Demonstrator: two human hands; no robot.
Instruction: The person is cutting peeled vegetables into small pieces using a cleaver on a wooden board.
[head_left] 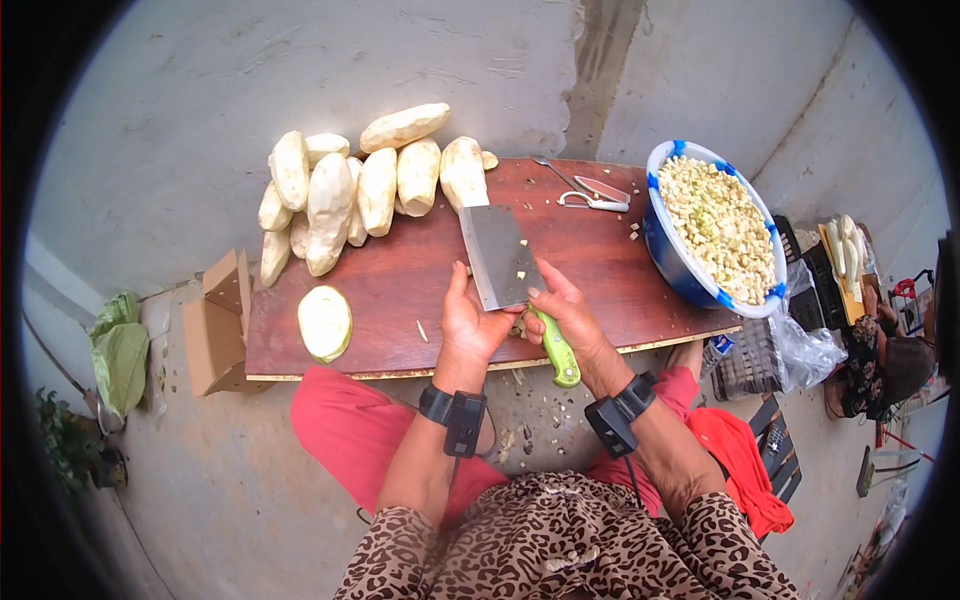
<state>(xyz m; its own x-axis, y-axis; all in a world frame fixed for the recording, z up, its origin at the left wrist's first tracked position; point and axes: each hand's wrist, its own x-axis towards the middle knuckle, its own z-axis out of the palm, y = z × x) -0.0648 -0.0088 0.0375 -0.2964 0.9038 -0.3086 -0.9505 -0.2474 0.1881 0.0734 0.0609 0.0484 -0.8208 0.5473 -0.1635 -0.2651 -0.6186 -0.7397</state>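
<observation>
Cleaver [508,250] of flat, rectangular grey metal, just one, is over a red-brown wooden table [600,275]; our right hand [568,318] grips its lime-green handle [560,355], our left hand [472,324] half-open beside the blade. We count one pale oval slab [325,323].

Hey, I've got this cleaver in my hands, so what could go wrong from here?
Your left hand is right beside the blade of the cleaver, so a slip of your right hand could cut it. The basin at the right end of the table is heaped with diced pieces, so a bump might spill some. Over on the left, the peeled vegetables are piled up, and one might roll.
</observation>
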